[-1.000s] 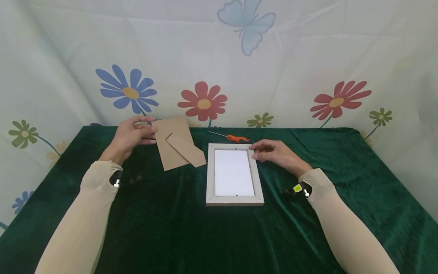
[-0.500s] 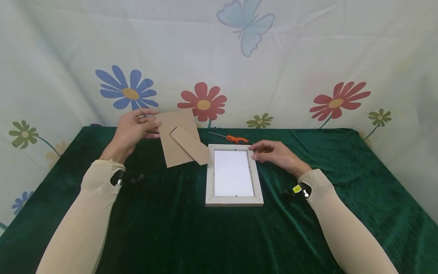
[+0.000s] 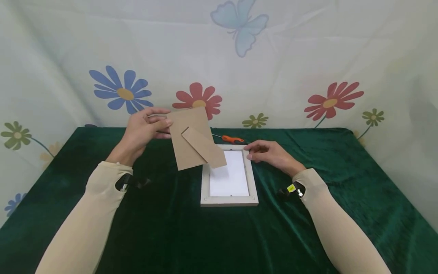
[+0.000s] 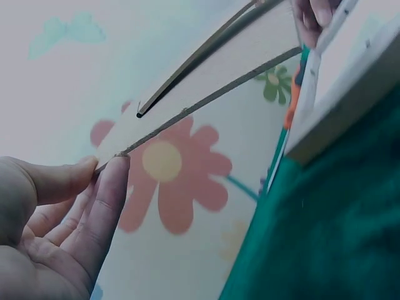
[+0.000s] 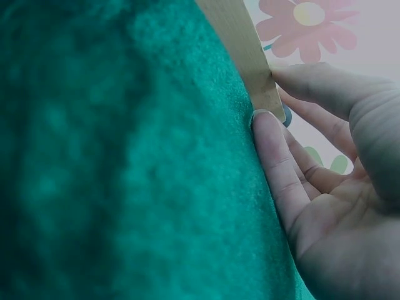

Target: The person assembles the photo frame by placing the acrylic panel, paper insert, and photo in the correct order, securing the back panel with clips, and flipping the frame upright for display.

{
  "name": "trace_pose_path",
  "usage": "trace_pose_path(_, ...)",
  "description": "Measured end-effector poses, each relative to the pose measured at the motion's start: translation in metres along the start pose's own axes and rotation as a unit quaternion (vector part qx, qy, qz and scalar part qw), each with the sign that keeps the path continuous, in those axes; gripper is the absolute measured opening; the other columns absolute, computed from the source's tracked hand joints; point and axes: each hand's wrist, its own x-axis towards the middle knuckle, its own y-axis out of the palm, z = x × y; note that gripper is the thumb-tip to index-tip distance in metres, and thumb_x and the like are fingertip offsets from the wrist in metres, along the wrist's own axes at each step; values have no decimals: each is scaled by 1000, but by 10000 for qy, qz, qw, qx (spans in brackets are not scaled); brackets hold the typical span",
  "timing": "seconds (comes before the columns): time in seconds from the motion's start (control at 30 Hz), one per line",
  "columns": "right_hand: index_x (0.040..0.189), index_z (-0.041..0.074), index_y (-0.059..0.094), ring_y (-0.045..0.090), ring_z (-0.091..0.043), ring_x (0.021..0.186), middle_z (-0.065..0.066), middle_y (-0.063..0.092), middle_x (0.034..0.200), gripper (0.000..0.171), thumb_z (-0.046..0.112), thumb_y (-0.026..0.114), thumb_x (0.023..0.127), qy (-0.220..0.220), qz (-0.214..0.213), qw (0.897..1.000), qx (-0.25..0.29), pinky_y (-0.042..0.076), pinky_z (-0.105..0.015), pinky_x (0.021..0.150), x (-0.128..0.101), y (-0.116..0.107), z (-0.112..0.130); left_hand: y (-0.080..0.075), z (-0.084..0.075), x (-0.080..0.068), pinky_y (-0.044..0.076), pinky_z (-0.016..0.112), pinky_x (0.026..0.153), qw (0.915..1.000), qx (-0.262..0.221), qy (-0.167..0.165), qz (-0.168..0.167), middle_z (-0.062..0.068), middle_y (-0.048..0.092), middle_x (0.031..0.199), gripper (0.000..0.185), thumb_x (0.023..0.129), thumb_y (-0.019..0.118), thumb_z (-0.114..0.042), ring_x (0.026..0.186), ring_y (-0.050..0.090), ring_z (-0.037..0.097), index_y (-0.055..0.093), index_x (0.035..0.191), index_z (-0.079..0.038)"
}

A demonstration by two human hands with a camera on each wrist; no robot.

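Note:
My left hand [image 3: 161, 123] pinches the left edge of a brown backing board [image 3: 188, 140] between thumb and fingers [image 4: 109, 181]. The board [image 4: 212, 81] is held tilted in the air, its stand flap [image 3: 205, 147] hanging over the top left of a pale picture frame [image 3: 228, 201]. That frame lies flat on the green cloth with a white sheet inside. My right hand [image 3: 252, 152] holds the frame's top right corner [image 5: 253, 53], thumb above and forefinger [image 5: 272, 153] at its edge.
An orange-handled screwdriver [image 3: 232, 139] lies just behind the frame, near the table's back edge. A green velvet cloth [image 3: 342, 182] covers the table. A flowered fabric backdrop [image 3: 308, 57] rises behind and at both sides.
My left hand has lifted the backing board off the cloth and carried it right, so it now overlaps the frame's top left. The right hand has stayed on the frame's corner.

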Motion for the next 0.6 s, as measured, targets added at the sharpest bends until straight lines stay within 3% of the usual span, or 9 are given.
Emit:
trace_pose_path(0.33, 141, 18, 67, 64, -31, 107, -9, 67, 122, 49, 39, 79, 97, 164, -45, 9998, -84, 54, -47, 103, 0, 0, 1, 30, -12, 6, 63, 32, 81, 9998, -106, -7, 140, 14, 74, 120, 41, 102, 73, -13, 90, 77, 20, 62, 141, -6)
trace_pose_path(0.6, 139, 16, 68, 65, -33, 105, -10, 67, 120, 44, 33, 77, 99, -12, 2, 10000, 24, 56, -45, 100, 1, 1, 1, 57, -11, 6, 63, 33, 82, 9994, -56, -115, 322, 15, 75, 116, 38, 102, 73, -13, 93, 75, 26, 63, 139, -7)
